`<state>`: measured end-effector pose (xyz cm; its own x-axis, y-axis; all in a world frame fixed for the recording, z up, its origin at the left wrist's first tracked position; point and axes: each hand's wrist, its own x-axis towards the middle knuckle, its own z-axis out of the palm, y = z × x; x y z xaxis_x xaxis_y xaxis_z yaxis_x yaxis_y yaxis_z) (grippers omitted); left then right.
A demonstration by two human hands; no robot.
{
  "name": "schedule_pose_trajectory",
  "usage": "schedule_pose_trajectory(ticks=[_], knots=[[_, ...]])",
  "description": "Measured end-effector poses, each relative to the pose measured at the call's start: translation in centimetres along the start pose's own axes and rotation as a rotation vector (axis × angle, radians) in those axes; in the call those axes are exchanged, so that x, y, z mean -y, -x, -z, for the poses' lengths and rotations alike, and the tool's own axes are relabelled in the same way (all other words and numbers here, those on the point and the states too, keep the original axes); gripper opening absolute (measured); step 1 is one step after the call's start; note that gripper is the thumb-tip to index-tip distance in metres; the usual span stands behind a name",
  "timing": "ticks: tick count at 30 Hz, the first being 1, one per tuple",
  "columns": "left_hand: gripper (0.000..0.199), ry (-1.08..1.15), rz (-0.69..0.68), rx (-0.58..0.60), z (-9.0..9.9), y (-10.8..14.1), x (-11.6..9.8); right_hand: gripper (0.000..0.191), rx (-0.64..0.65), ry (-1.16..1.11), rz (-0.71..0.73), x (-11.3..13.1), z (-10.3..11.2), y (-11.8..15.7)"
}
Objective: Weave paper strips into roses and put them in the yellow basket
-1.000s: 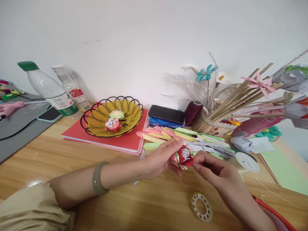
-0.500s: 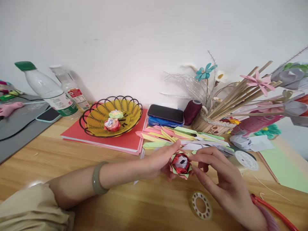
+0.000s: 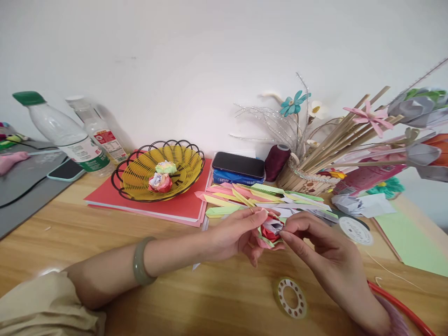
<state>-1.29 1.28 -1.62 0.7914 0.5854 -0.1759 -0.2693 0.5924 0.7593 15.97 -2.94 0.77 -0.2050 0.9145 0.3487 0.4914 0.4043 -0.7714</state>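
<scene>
A folded paper flower (image 3: pixel 271 229), white at the centre with red, green and pink petals around it, is held above the wooden table. My left hand (image 3: pixel 241 233) grips it from the left, thumb on top and fingers beneath. On the other side, my right hand (image 3: pixel 318 247) pinches its right edge between thumb and index finger. Behind the hands lies a pile of folded paper strips (image 3: pixel 252 193) in pink, yellow, green and white. A roll of clear tape (image 3: pixel 290 298) rests on the table below my right hand.
A yellow basket (image 3: pixel 189 163) with two paper flowers stands on red paper (image 3: pixel 101 198). Two bottles (image 3: pixel 70 140) are at the left. A phone (image 3: pixel 238 163), a thread spool (image 3: pixel 277 162) and a vase of sticks (image 3: pixel 301 175) stand behind. A red curved handle (image 3: pixel 402 305) lies lower right.
The flower has shifted slightly right and up and tilted to the right. My right fingers, apart beside it before, now pinch its edge. The view has moved a little.
</scene>
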Motion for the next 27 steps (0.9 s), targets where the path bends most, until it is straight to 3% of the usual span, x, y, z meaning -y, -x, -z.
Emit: schedule_pose_trajectory(ticks=[6, 13, 21, 27], knots=[[0.058, -0.09, 0.03, -0.1, -0.6, -0.2, 0.1, 0.013, 0.072, -0.013, -0.05, 0.5, 0.0, -0.1], [0.068, -0.16, 0.067, -0.209, -1.0, -0.2, 0.2, 0.003, 0.014, 0.138, 0.082, 0.4, -0.4, 0.1], [0.067, -0.224, -0.013, -0.262, -0.9, -0.3, 0.7, 0.005, 0.02, 0.226, 0.177, 0.4, -0.6, 0.4], [0.062, -0.123, 0.04, -0.221, -1.3, -0.2, 0.8, 0.021, -0.053, 0.499, 0.46, -0.4, -0.5, 1.3]])
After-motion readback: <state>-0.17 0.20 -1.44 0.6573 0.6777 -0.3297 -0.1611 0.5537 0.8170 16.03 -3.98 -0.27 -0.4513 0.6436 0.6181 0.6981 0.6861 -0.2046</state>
